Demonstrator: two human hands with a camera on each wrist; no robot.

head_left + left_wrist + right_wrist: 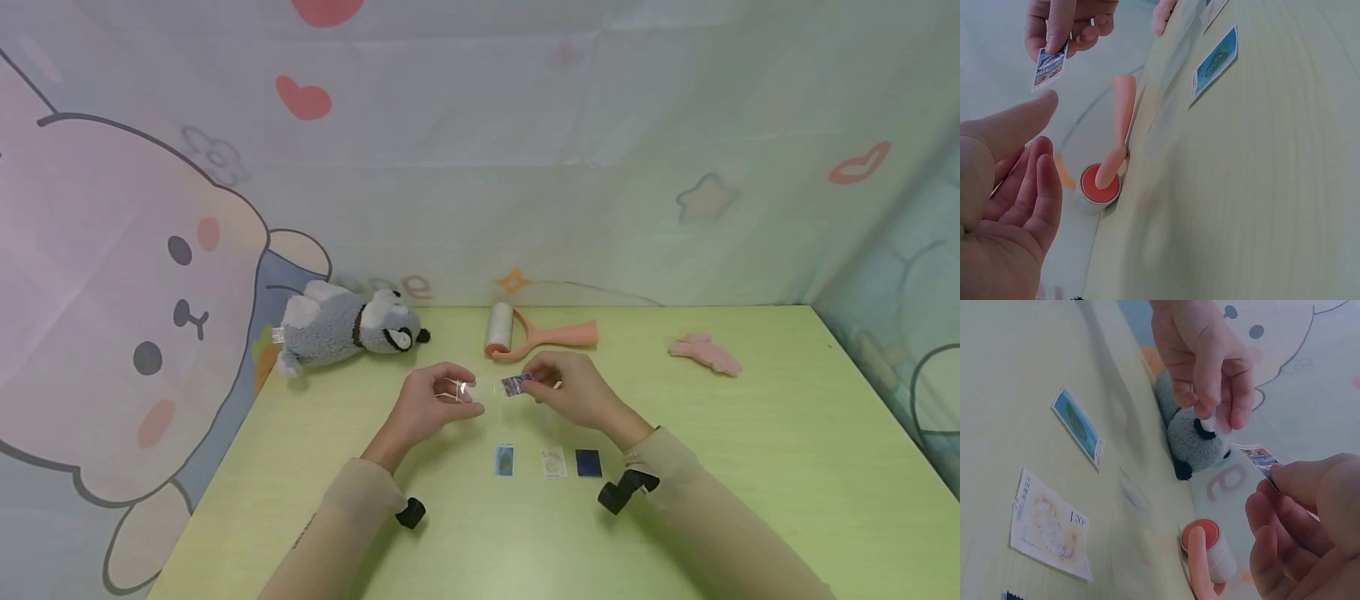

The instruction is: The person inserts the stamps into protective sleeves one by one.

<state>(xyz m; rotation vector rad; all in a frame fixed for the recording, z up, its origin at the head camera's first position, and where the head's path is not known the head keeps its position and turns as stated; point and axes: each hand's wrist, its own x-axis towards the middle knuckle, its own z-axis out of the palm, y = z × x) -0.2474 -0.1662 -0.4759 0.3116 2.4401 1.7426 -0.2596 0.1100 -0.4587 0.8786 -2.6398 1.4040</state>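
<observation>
Between the thumb and fingers of my right hand (573,389) is a small colourful postage stamp (514,384), pinched by its edge above the table. Facing it, my left hand (435,402) has curled fingers around a small, shiny piece of clear plastic (463,390), mostly hidden by the fingers in the left wrist view. Below the hands, three stamps lie in a row: a blue one with a green shape (505,460), a white one marked 1.20 (1050,528) and a dark blue one (588,463).
A lint roller (555,335) with an orange handle lies behind the hands. To its left is a grey plush dog (330,329); a pink fluffy item (705,353) lies at the right. A printed curtain (480,167) hangs along the back edge of the table (750,483).
</observation>
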